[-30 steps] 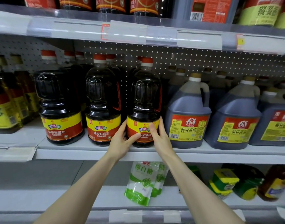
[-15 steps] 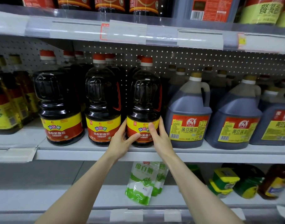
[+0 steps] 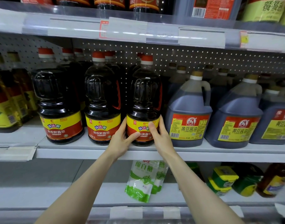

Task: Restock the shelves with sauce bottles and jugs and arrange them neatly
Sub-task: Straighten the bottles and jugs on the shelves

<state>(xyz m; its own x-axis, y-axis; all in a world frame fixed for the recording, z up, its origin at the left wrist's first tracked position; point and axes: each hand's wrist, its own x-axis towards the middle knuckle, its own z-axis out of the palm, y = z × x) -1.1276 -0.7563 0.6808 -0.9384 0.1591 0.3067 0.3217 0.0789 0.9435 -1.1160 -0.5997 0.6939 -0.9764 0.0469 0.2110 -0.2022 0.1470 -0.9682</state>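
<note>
A dark soy sauce bottle [image 3: 145,94] with a red cap and a yellow-red label stands upright at the front of the middle shelf [image 3: 203,153]. My left hand [image 3: 122,139] grips its base from the left, thumb across the label. My right hand [image 3: 160,136] grips the base from the right, thumb on the label front. Two matching bottles [image 3: 103,101] [image 3: 57,104] stand in a row to its left, with more behind them. Grey-blue soy sauce jugs [image 3: 189,113] [image 3: 235,117] with handles stand to its right.
Amber bottles [image 3: 4,101] fill the far left of the shelf. The upper shelf [image 3: 138,28] with price tags hangs close above the caps. On the lower shelf lie white-green sugar bags [image 3: 141,181] and green-yellow containers [image 3: 224,180].
None of the bottles or my hands have visibly moved; both hands keep the same hold on the bottle's base.
</note>
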